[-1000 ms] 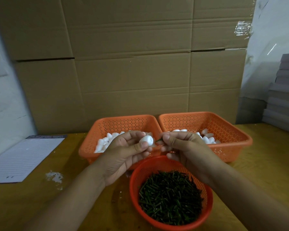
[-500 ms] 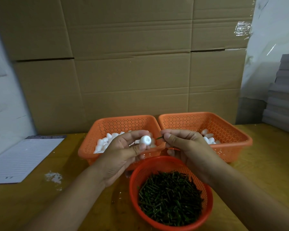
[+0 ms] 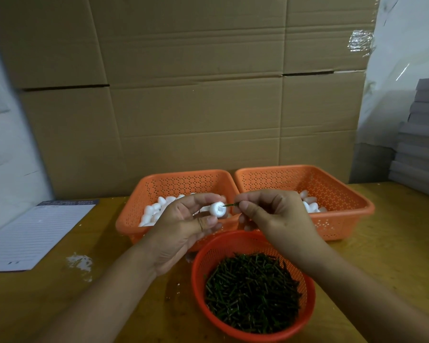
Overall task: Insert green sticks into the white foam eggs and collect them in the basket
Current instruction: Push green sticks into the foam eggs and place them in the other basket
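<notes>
Frame centre: left hand [image 3: 183, 229] pinches a small white foam egg [image 3: 218, 209], flat end facing right. Right hand [image 3: 275, 216] pinches a thin green stick [image 3: 230, 205], tip touching the egg's flat end. Behind the hands, two orange perforated plastic baskets side by side: left basket [image 3: 169, 184] and right basket [image 3: 337, 194], both holding white foam eggs. Lower centre: round orange mesh bowl [image 3: 310, 315] full of green sticks. Yellow wooden table [image 3: 394, 243]. Lined notepad [image 3: 32, 236] at left, cardboard boxes [image 3: 196, 95] behind.
</notes>
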Demonstrator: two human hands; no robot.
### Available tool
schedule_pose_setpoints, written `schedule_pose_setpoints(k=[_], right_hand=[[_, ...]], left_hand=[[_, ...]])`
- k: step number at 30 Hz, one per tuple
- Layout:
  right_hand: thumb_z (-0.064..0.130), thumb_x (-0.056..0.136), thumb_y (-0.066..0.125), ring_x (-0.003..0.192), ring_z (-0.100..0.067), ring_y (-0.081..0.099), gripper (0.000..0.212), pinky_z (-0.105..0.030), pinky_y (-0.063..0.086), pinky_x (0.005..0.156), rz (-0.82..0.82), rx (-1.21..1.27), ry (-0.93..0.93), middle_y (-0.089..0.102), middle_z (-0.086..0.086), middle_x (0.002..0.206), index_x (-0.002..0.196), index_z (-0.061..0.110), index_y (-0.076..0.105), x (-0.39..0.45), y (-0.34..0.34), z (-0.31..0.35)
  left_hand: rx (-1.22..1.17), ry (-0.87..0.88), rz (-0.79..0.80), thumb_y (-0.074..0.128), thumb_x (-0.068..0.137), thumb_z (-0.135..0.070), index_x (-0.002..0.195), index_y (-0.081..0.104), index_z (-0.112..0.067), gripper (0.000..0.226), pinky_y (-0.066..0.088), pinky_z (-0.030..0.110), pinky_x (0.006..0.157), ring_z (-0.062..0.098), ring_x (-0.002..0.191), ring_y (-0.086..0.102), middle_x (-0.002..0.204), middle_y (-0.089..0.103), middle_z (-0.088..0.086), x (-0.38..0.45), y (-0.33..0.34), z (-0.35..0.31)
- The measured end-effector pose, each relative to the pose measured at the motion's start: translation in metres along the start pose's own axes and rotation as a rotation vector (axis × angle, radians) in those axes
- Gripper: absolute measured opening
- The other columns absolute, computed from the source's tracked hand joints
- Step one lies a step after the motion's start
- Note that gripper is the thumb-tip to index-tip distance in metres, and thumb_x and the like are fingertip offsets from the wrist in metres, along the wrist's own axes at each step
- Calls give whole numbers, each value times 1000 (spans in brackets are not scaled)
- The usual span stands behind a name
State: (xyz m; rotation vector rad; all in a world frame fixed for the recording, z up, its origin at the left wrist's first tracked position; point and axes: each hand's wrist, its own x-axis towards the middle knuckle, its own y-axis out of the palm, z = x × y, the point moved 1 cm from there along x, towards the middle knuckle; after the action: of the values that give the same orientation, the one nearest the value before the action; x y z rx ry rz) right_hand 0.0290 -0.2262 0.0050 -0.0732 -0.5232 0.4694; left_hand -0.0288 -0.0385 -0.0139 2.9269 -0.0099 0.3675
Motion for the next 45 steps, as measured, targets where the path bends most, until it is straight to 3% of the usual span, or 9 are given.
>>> schedule_pose_setpoints(k=[6,13,17,25,29,37,42,45], right_hand=[[6,93,66,67,-9,68,15,-31,58,67,-25,-225,-108,73,-2,72,96,15,77,-1,-1,-2],[10,90,70,72,-5,68,13,-14,49,63,-45,-307,-170,72,9,73,96,18,78,-2,1,-5],[15,90,72,71,-6,67,9,-18,51,62,-61,-295,-147,70,10,71,92,23,75,-1,1,-7],[17,90,71,67,-7,64,10,-16,46,59,-47,-318,-133,69,10,71,83,23,73,0,3,-12],[17,92,69,64,-14,62,15,-30,48,59,-22,-323,-158,68,1,69,80,25,71,0,4,-13],[18,93,67,63,-18,63,15,-38,48,62,2,-331,-162,67,-1,66,80,26,70,-1,5,-16],[19,93,68,63,-16,63,15,-37,50,62,11,-324,-146,68,1,67,80,25,71,-1,5,-16],[19,92,69,64,-10,63,14,-27,50,59,17,-308,-114,69,4,68,79,25,72,-1,5,-16]], left_hand=[[-3,11,7,68,81,3,107,76,-14,32,55,28,88,25,115,68,127,68,13,0,1,0],[12,0,-1,80,75,-4,107,75,-19,35,56,26,84,22,107,71,117,73,8,-1,2,-2],[20,-25,-38,87,65,-17,101,78,-26,38,57,27,81,21,96,71,110,75,7,-1,3,-1],[98,7,-85,93,64,-25,99,79,-26,38,57,24,75,13,83,70,106,76,2,0,5,0],[147,20,-80,89,63,-29,102,79,-26,41,55,21,73,9,84,70,107,77,0,-1,5,1],[169,27,-89,92,60,-29,101,80,-26,42,54,18,70,6,81,71,103,77,-4,0,6,1],[182,27,-77,84,69,-19,101,80,-25,33,54,17,74,7,89,71,112,76,-1,-1,5,2],[207,42,-59,89,69,-22,108,77,-25,41,54,19,76,12,98,72,116,74,2,-1,5,0]])
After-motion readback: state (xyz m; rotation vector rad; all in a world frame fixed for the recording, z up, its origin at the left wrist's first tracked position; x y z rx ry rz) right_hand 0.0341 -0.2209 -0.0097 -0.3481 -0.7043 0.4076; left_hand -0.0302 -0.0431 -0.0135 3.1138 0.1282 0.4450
